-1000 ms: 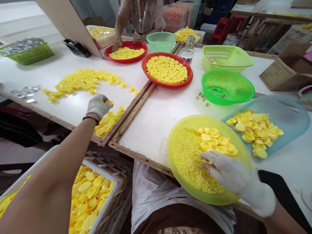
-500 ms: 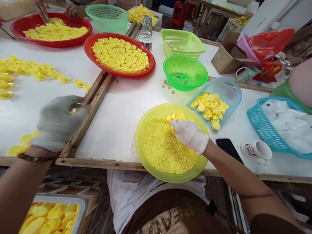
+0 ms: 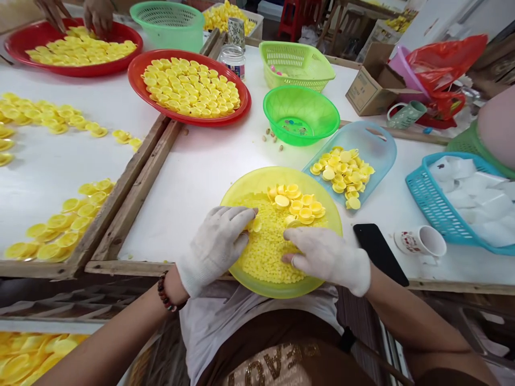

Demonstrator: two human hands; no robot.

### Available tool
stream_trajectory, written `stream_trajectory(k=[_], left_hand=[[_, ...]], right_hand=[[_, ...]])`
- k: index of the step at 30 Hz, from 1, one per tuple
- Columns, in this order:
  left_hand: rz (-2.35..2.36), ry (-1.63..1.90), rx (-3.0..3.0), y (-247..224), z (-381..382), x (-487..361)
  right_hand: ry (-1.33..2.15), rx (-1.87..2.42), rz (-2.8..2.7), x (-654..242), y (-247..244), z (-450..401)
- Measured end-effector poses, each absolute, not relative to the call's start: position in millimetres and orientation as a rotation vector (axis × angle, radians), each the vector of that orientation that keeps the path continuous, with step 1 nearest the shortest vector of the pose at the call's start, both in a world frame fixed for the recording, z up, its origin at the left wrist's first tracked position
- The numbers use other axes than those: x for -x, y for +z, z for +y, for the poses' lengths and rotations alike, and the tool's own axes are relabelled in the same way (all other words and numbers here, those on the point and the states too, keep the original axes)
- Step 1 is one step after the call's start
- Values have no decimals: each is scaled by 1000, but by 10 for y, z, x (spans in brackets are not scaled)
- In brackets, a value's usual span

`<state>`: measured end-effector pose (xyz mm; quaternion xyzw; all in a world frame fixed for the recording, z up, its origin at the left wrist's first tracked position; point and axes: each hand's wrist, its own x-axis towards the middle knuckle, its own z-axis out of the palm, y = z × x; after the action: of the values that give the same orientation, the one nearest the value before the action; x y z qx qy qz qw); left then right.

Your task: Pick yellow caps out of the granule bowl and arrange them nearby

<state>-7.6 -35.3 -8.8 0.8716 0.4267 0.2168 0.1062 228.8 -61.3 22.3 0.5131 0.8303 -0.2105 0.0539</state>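
Note:
My left hand (image 3: 219, 244), in a white glove with bare fingertips, is over the left side of a yellow basin (image 3: 281, 292) and pinches a small yellow cup piece (image 3: 255, 223). The basin holds many small pale yellow pellets (image 3: 273, 257). My right hand (image 3: 328, 257), also gloved, rests over the basin's right side with fingers curled at the pellets; whether anything is between them is hidden. Several yellow cup pieces (image 3: 306, 209) lie on the pellets at the back of the basin. More yellow pieces (image 3: 341, 171) are piled on a blue board (image 3: 380, 155).
Two red trays (image 3: 132, 80) (image 3: 12, 48) hold yellow pieces; another person's hands (image 3: 96, 19) work at the farther one. Green baskets, a green bowl (image 3: 301, 115), a phone (image 3: 378, 252), a mug (image 3: 420, 241) and a blue basket (image 3: 434, 214) stand around. Wooden strips (image 3: 137, 209) divide the table.
My left hand has moved right, from the wooden strips to the basin. My right hand has drawn back slightly toward me, and yellow cup pieces now show on the pellets.

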Motion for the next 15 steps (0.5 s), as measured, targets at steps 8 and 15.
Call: stream_trajectory(k=[8,15], left_hand=[[1343,523,-2629,-52,-378,4],[1154,708,-2442,-179,-422,10]], right_hand=[[-884,-1306,2611,-2067,24,-527],[-974,-1445,2971,-2196,146,-428]])
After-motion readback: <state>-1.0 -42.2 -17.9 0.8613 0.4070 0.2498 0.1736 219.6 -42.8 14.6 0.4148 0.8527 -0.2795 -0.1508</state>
